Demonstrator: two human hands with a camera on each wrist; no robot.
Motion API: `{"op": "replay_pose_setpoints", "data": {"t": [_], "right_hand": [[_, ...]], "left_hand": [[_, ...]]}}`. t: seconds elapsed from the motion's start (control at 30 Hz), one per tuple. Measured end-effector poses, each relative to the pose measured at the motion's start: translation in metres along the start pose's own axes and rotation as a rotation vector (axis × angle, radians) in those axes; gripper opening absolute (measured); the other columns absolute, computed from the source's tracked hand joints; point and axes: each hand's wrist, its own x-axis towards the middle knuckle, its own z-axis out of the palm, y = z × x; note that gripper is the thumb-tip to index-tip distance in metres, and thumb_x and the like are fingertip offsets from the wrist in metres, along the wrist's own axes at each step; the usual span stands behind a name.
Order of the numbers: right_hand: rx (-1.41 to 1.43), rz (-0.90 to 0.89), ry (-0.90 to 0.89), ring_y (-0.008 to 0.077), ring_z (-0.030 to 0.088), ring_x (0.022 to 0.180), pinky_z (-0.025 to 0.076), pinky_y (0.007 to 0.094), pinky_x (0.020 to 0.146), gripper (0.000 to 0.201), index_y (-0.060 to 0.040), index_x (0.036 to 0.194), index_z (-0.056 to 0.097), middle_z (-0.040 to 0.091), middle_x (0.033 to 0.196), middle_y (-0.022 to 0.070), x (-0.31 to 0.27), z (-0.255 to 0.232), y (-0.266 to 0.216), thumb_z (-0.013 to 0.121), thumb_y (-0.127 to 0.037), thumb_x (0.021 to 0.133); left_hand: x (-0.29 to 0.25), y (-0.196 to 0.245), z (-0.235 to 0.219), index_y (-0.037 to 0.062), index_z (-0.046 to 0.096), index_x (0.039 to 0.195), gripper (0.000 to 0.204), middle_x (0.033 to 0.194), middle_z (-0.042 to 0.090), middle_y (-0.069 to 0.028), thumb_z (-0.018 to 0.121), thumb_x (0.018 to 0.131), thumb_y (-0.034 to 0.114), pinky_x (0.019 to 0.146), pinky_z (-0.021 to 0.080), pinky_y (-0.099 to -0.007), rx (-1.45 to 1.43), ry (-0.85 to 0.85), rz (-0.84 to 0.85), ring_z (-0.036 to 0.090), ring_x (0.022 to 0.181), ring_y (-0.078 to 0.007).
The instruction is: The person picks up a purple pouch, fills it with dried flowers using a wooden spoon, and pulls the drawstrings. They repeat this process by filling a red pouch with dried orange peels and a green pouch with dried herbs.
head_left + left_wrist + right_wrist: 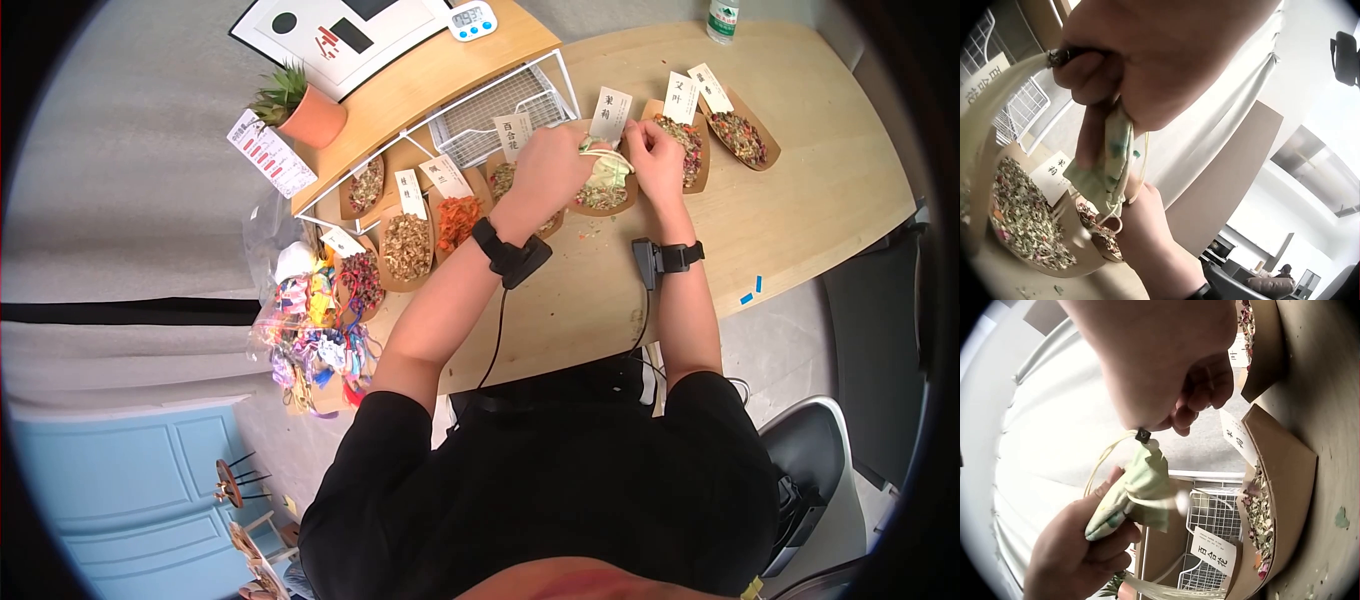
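Note:
My left hand grips a small pale green drawstring pouch, fingers curled round its body. A pale tassel hangs below that hand. Thin cream cord loops from the pouch's neck, with a small black bead close against my right hand. The right hand's fingers are curled, with thumb and fingertips together at the cord; the exact pinch is hidden. Both hands are over a paper boat tray of dried herb mix with a white label card.
More boat trays of dried flowers and herbs curve along the table, including orange petals and brown pieces. At left lies a pile of colourful pouches. Behind stand a wire basket, a potted plant and a bottle.

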Motion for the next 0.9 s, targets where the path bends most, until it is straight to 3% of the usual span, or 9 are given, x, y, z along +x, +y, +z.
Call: {"op": "replay_pose_setpoints", "data": {"t": [0.1,0.2,0.33,0.4,0.5,0.53,0.63,0.73,0.9], "right_hand": [[0.055,-0.010,0.013,0.0078,0.042,0.050,0.038,0.0287,0.050,0.030,0.0004,0.079,0.067,0.049,0.053,0.0017,-0.002,0.001,0.000,0.062,-0.025,0.094],[0.142,-0.012,0.036,0.0048,0.042,0.052,0.036,0.0254,0.050,0.032,0.0008,0.079,0.067,0.049,0.054,-0.0023,-0.004,0.001,-0.002,0.061,-0.027,0.096],[0.293,0.058,-0.046,0.0035,0.044,0.054,0.034,0.0221,0.051,0.033,-0.0002,0.084,0.068,0.051,0.057,-0.0044,-0.014,-0.002,-0.032,0.060,-0.029,0.098],[0.412,0.063,-0.211,0.0045,0.048,0.056,0.037,0.0212,0.053,0.029,-0.0013,0.088,0.068,0.054,0.062,-0.0033,-0.024,-0.001,-0.050,0.058,-0.026,0.099],[0.632,0.188,-0.523,0.0046,0.052,0.058,0.041,0.0207,0.054,0.026,-0.0027,0.091,0.068,0.058,0.066,-0.0022,-0.051,-0.004,-0.102,0.060,-0.027,0.098],[0.712,0.251,-0.635,0.0044,0.054,0.059,0.042,0.0207,0.054,0.026,-0.0031,0.092,0.068,0.059,0.067,-0.0019,-0.062,-0.003,-0.117,0.062,-0.028,0.097],[0.556,0.160,-0.905,0.0053,0.058,0.063,0.046,0.0210,0.056,0.024,-0.0030,0.096,0.067,0.063,0.072,-0.0007,-0.088,0.007,-0.131,0.063,-0.026,0.097],[0.523,0.147,-0.911,0.0058,0.059,0.066,0.046,0.0210,0.058,0.020,-0.0008,0.094,0.065,0.063,0.072,0.0001,-0.107,0.023,-0.142,0.060,-0.019,0.098],[0.579,0.114,-0.972,0.0078,0.059,0.067,0.048,0.0228,0.062,0.011,-0.0009,0.094,0.062,0.063,0.075,0.0020,-0.129,0.048,-0.144,0.057,-0.010,0.098]], "left_hand": [[-0.011,-0.001,-0.008,0.0051,0.071,0.107,0.027,0.078,0.066,-0.0240,0.068,0.086,0.021,0.064,0.051,-0.0404,-0.019,0.110,0.063,0.065,0.070,-0.0372],[-0.027,-0.009,-0.013,0.0026,0.070,0.106,0.024,0.079,0.069,-0.0186,0.067,0.088,0.018,0.066,0.051,-0.0361,-0.347,0.220,0.129,0.067,0.070,-0.0262],[-0.058,-0.028,-0.030,-0.0023,0.069,0.110,0.026,0.078,0.069,-0.0049,0.064,0.092,0.016,0.063,0.050,-0.0291,-0.663,0.169,0.065,0.062,0.069,-0.0112],[-0.077,-0.044,-0.031,-0.0006,0.070,0.110,0.025,0.076,0.065,0.0025,0.062,0.095,0.018,0.057,0.047,-0.0251,-0.800,0.218,0.058,0.057,0.065,-0.0054],[-0.118,-0.047,-0.053,0.0031,0.070,0.113,0.026,0.075,0.062,0.0049,0.058,0.098,0.021,0.048,0.039,-0.0192,-1.024,0.159,-0.222,0.051,0.058,-0.0013],[-0.128,-0.049,-0.055,0.0061,0.069,0.114,0.027,0.075,0.061,0.0055,0.056,0.100,0.024,0.044,0.034,-0.0167,-1.044,0.206,-0.233,0.047,0.055,0.0015],[-0.159,-0.051,-0.068,0.0055,0.068,0.115,0.029,0.078,0.062,0.0050,0.054,0.100,0.026,0.046,0.036,-0.0166,-1.072,0.250,-0.323,0.049,0.057,0.0001],[-0.188,-0.082,-0.065,0.0023,0.063,0.121,0.030,0.084,0.064,0.0018,0.052,0.100,0.022,0.045,0.038,-0.0160,-1.253,0.229,-0.363,0.057,0.062,-0.0026],[-0.246,-0.090,-0.070,0.0041,0.065,0.115,0.028,0.081,0.061,0.0047,0.051,0.101,0.024,0.048,0.037,-0.0157,-1.283,0.345,-0.575,0.052,0.061,-0.0005]]}}
